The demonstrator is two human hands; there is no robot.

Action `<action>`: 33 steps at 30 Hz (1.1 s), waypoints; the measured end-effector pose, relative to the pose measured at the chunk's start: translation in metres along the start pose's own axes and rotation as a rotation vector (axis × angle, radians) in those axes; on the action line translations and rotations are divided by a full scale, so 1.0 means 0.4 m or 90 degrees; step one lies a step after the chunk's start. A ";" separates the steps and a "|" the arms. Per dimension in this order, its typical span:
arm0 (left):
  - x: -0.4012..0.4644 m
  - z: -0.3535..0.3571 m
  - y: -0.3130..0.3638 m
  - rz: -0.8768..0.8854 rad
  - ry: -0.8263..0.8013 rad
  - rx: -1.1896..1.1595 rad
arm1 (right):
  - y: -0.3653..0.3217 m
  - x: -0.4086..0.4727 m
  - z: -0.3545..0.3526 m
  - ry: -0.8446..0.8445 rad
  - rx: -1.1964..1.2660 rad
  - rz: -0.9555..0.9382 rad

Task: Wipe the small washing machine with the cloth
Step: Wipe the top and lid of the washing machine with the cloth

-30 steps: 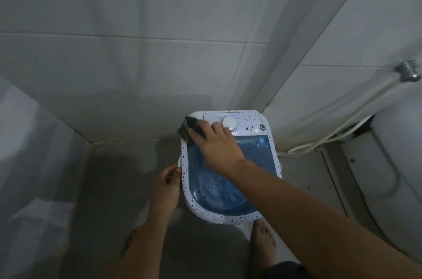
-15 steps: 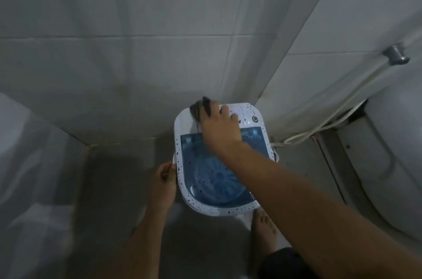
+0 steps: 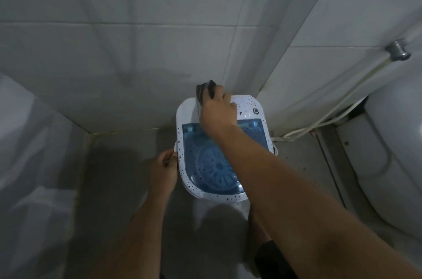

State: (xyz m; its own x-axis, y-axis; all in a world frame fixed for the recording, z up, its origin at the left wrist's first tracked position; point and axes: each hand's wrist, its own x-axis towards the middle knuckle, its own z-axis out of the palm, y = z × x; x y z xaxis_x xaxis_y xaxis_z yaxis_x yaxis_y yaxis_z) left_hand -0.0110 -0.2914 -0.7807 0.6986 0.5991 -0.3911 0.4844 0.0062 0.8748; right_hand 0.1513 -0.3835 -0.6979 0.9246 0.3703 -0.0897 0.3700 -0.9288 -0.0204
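Observation:
The small washing machine point(image 3: 186, 110) is white with dark specks and a see-through blue lid. It stands on the floor in the corner of tiled walls. My right hand point(image 3: 218, 111) presses a dark cloth point(image 3: 205, 91) onto the machine's back control panel, near its far edge. The cloth sticks out past my fingertips. My left hand point(image 3: 164, 170) grips the machine's left rim and side. A small round button point(image 3: 256, 110) shows on the panel to the right of my hand.
A white hose point(image 3: 328, 118) runs from a metal wall fitting point(image 3: 397, 50) down to the floor behind the machine. A white toilet point(image 3: 397, 164) stands at the right. My bare foot point(image 3: 257, 226) is just in front of the machine. Tiled walls close in behind and left.
My right hand has slid the cloth from the back left corner of the panel toward its far middle edge. My left hand stays on the left side.

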 end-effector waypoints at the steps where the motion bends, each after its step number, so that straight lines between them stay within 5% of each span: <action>1: 0.000 0.000 0.002 -0.002 0.003 -0.003 | -0.009 -0.024 0.007 -0.010 -0.013 -0.024; 6: -0.004 0.002 0.017 -0.021 0.004 -0.017 | -0.007 -0.216 0.041 -0.045 -0.067 -0.183; 15: -0.010 0.000 0.022 0.007 0.015 0.014 | -0.041 -0.017 -0.026 -0.047 -0.083 0.022; 21: -0.001 0.003 0.006 -0.022 0.013 -0.015 | -0.046 -0.201 0.029 -0.046 -0.061 -0.033; 30: -0.010 -0.002 0.016 -0.016 0.007 0.000 | -0.036 0.031 -0.012 0.004 -0.066 -0.015; 33: -0.004 -0.003 0.011 -0.023 -0.003 0.009 | -0.062 -0.023 0.033 0.013 -0.105 -0.227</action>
State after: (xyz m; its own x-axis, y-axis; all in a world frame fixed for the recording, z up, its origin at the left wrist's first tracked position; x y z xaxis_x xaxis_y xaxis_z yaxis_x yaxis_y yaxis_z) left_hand -0.0105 -0.2915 -0.7758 0.6829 0.5952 -0.4235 0.5166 0.0163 0.8561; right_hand 0.1324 -0.3640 -0.7098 0.7369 0.6706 -0.0854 0.6759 -0.7282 0.1139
